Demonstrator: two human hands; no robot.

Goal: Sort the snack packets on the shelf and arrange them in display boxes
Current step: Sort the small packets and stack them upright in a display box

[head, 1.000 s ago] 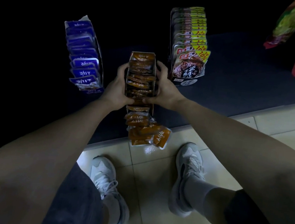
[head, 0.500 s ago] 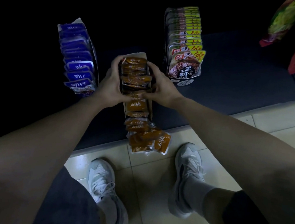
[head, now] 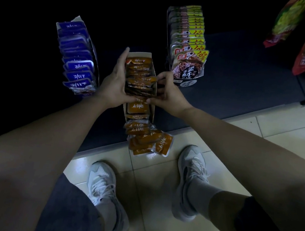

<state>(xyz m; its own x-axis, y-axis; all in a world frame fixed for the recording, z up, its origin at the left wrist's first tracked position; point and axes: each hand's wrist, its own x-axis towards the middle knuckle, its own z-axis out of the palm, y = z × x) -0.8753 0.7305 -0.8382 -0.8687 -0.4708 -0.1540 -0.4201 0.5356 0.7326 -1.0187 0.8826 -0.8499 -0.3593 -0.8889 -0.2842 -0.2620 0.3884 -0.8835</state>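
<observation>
Head view.

- Orange display box (head: 152, 107): white card tray lying lengthwise on the dark shelf (head: 239, 78). This is the landmark for every entry below.
- Orange packets (head: 140, 64): these stand in a leaning row inside the box. The far end looks orderly, while the middle is crushed together and uneven.
- Loose orange packets (head: 145, 139): a heap spilling from the near end of the box, over the shelf lip toward the floor (head: 158, 183).
- Left hand (head: 113, 85): set against the left wall of the box, fingers (head: 122, 61) straight along the outside and thumb hooked over the row, so wall and packets are clasped together.
- Right hand (head: 167, 94): at the right wall of the box, fingers narrow and curled over the packet edges, thumb pressed on the row and meeting the left thumb.
- Blue packet box (head: 78, 58): left of the orange box, well apart, filled.
- Yellow-topped packet box (head: 189, 43): right of and beyond the orange box, filled.

Step in hand, as judged: squaring and compressing the orange row to make room.

The next move probably calls for holding the row back with one hand while the other lifts spilled packets into the near end, same way up.
</observation>
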